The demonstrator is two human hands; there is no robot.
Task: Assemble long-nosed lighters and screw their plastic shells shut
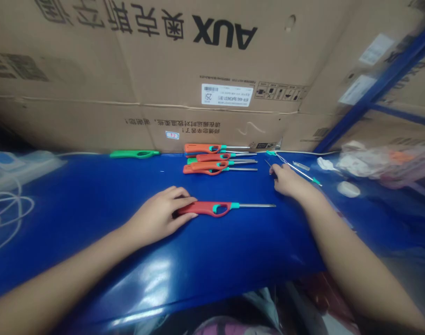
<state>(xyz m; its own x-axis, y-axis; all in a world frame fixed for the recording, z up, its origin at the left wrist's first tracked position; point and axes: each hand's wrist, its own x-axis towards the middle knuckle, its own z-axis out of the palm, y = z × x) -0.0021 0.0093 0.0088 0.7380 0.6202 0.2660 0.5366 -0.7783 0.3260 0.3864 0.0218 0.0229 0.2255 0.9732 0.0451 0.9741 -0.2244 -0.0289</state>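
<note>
My left hand [167, 209] is closed round the rear end of a red long-nosed gas lighter [205, 208], which lies on the blue table with its metal nozzle pointing right. Farther right, my right hand [285, 179] has its fingers pinched together. A thin, dark, pointed piece [267, 163] sticks out by its fingertips; its kind is too small to make out. Beyond the hands lies a group of orange, red and green lighters [207, 166], nozzles also to the right. A metal tube with green end pieces [299, 171] rests just behind my right hand.
A green lighter body [134, 154] lies at the back left, before a large cardboard box [146, 70]. White cables [10, 209] coil on the left. Plastic bags [376, 160] and a white rounded object [348, 189] sit right. A blue metal frame [373, 95] slants behind them.
</note>
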